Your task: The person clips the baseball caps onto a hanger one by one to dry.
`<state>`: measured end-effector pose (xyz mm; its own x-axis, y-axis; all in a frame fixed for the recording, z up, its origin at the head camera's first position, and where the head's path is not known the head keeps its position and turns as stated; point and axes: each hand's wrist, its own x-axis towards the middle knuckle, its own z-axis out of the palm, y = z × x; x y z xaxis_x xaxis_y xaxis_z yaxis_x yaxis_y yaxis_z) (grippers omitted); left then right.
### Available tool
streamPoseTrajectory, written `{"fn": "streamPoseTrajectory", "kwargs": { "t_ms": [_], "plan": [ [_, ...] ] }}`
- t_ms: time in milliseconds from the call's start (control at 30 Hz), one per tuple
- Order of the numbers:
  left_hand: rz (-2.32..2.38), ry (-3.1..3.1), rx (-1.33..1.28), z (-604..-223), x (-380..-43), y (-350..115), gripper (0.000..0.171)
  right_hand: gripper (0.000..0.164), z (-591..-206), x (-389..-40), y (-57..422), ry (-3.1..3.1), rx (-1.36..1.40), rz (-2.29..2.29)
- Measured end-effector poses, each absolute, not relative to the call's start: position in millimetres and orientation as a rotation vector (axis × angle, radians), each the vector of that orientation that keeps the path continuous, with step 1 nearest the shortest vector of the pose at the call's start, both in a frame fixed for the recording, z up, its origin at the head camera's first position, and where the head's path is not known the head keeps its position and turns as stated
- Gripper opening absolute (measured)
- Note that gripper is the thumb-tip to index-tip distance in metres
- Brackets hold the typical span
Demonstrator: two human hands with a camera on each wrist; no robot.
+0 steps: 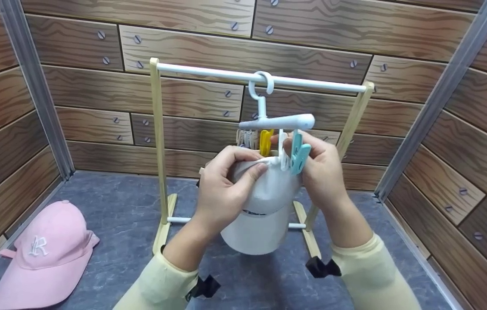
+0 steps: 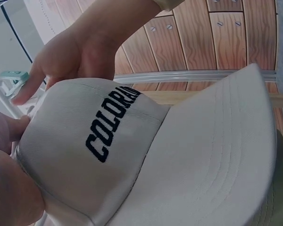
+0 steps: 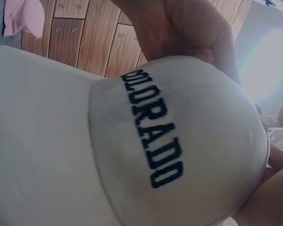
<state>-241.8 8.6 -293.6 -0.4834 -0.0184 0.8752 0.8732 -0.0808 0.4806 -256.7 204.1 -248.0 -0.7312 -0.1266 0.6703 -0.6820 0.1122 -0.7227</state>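
A white baseball cap [image 1: 265,189] with dark COLORADO lettering hangs brim down below a pale blue clip hanger [image 1: 277,122]. My left hand [image 1: 226,183] pinches the top of its crown between thumb and fingers. Right beside that pinch, the fingers of my right hand [image 1: 325,172] grip a white clothespin [image 1: 283,150], whose lower end meets the cap's crown. A teal clothespin [image 1: 300,155] dangles in front of the right fingers, and a yellow clothespin [image 1: 265,143] hangs behind. The right fingertips are partly hidden by the clips. In the left wrist view the cap's lettering [image 2: 108,122] faces the camera.
The hanger hooks over the white bar [image 1: 209,72] of a small wooden rack [image 1: 159,142]. Several more clips [image 1: 247,138] hang at the back of the hanger. A pink cap [image 1: 49,254] lies on the grey surface at left. Wood-patterned panels enclose the back and sides.
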Motion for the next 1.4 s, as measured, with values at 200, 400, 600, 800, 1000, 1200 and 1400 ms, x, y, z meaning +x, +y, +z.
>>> {"fn": "streamPoseTrajectory", "kwargs": {
  "t_ms": [200, 400, 600, 800, 1000, 1200, 1400],
  "plan": [
    [-1.609, -1.545, -0.917, -297.6, -243.8, 4.6, 0.013, 0.018, -270.9, -256.0, 204.1, -1.827, 0.857, 1.468],
    [-1.588, -1.584, -0.906, -307.6, -246.5, -1.2, 0.013, 0.013, -296.8, -258.1, 205.8, -1.661, 0.916, 1.349],
    [-1.519, -1.604, -0.874, -323.1, -250.4, -7.7, 0.014, 0.031, -319.2, -253.8, 211.4, -1.670, 0.884, 1.324],
    [-1.344, -1.640, -0.823, -338.1, -253.2, -14.0, 0.016, 0.035, -337.8, -251.0, 217.4, -1.717, 0.868, 1.311],
    [-1.306, -1.687, -0.766, -350.4, -253.2, -19.9, 0.018, 0.043, -356.0, -249.6, 220.6, -1.750, 0.839, 1.308],
    [-1.309, -1.723, -0.746, -361.3, -252.0, -26.2, 0.022, 0.049, -371.3, -247.5, 222.4, -1.784, 0.831, 1.291],
    [-1.317, -1.741, -0.748, -370.4, -250.8, -33.1, 0.028, 0.051, -383.6, -246.4, 222.8, -1.817, 0.818, 1.277]
  ]
}}
